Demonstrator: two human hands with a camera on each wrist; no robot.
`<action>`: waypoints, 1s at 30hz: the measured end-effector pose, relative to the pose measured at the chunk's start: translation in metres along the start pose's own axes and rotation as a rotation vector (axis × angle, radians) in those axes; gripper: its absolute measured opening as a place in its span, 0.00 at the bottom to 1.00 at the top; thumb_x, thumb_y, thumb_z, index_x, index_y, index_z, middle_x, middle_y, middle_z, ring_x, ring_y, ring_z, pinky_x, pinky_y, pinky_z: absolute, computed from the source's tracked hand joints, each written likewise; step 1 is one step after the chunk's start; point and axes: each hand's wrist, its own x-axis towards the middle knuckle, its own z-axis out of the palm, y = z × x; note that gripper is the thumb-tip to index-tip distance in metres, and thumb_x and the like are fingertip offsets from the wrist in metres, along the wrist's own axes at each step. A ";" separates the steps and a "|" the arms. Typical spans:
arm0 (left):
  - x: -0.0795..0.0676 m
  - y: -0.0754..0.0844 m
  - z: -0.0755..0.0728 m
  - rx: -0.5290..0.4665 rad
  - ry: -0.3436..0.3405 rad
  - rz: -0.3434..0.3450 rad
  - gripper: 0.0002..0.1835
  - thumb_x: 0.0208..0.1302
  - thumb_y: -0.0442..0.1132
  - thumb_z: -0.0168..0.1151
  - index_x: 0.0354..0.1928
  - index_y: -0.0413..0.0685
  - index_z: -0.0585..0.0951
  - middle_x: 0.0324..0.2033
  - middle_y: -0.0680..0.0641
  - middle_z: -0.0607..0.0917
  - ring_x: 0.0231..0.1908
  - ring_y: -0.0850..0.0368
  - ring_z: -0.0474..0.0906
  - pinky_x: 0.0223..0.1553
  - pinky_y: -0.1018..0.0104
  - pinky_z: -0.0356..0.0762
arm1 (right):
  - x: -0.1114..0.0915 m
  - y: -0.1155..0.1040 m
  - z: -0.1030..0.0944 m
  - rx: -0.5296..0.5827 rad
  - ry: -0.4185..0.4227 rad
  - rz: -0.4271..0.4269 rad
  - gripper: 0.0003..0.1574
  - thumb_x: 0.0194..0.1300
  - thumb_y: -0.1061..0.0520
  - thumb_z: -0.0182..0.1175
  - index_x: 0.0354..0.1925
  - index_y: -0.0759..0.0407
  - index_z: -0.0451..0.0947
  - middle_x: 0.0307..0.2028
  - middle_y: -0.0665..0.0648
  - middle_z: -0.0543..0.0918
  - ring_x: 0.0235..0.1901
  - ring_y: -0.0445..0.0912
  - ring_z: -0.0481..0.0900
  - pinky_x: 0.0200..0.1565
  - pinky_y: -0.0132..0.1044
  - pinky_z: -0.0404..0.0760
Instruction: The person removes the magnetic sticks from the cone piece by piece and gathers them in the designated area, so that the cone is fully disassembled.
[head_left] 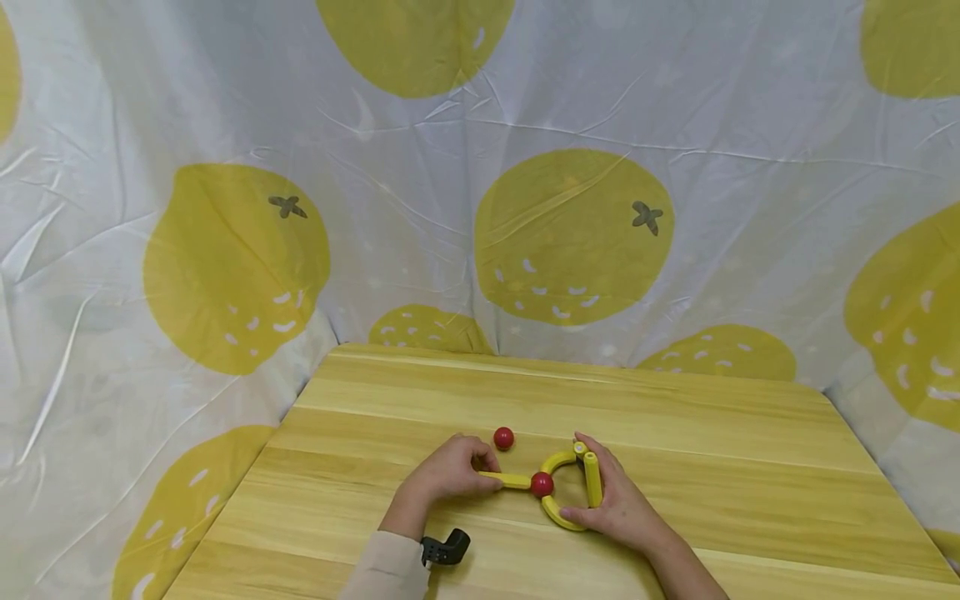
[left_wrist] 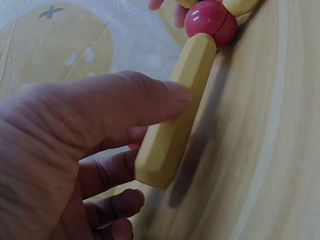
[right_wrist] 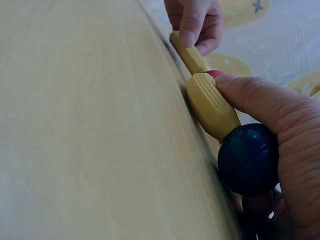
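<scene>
My left hand (head_left: 452,468) pinches a straight yellow magnetic stick (left_wrist: 172,120) between thumb and fingers. The stick's far end meets a red ball (head_left: 542,485). From that ball, two curved yellow pieces (head_left: 557,462) bend round to the right as a ring. My right hand (head_left: 626,508) grips the ring's right side, its thumb on the nearer curved piece (right_wrist: 212,107). A dark blue ball (right_wrist: 248,159) joins that piece beside the palm, hidden in the head view. A straight yellow stick (head_left: 593,479) stands up within the right hand's grasp, another stick end beside it.
A loose red ball (head_left: 504,438) lies on the wooden table (head_left: 360,417) just beyond my left fingers. A black strap device (head_left: 447,548) sits at the left wrist. Behind the table's back edge hangs a cloth (head_left: 405,217) printed with yellow fruit.
</scene>
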 end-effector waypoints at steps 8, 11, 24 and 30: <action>-0.001 -0.003 0.001 0.007 -0.013 -0.013 0.07 0.56 0.48 0.77 0.31 0.60 0.86 0.30 0.61 0.83 0.33 0.64 0.74 0.37 0.68 0.74 | 0.001 0.002 0.001 -0.030 0.041 -0.038 0.70 0.47 0.41 0.83 0.79 0.44 0.54 0.74 0.58 0.63 0.75 0.58 0.61 0.71 0.63 0.63; -0.002 -0.003 0.001 -0.005 -0.019 -0.025 0.08 0.56 0.50 0.77 0.32 0.61 0.86 0.31 0.61 0.83 0.34 0.65 0.76 0.39 0.67 0.75 | 0.001 0.003 0.000 -0.036 0.086 -0.044 0.68 0.47 0.44 0.83 0.78 0.47 0.55 0.72 0.56 0.65 0.73 0.54 0.64 0.71 0.43 0.67; -0.002 0.002 0.002 -0.064 -0.013 -0.046 0.07 0.60 0.52 0.74 0.31 0.61 0.87 0.31 0.59 0.84 0.31 0.63 0.76 0.32 0.68 0.75 | 0.005 0.004 -0.002 -0.163 0.323 -0.002 0.41 0.56 0.56 0.77 0.66 0.56 0.74 0.53 0.55 0.83 0.52 0.48 0.82 0.52 0.42 0.82; -0.001 0.008 0.004 -0.055 0.021 0.023 0.07 0.63 0.52 0.72 0.34 0.61 0.87 0.32 0.61 0.84 0.30 0.66 0.74 0.32 0.70 0.74 | 0.005 0.005 -0.001 -0.205 0.338 -0.029 0.34 0.58 0.60 0.73 0.63 0.57 0.77 0.50 0.55 0.85 0.49 0.48 0.81 0.52 0.46 0.80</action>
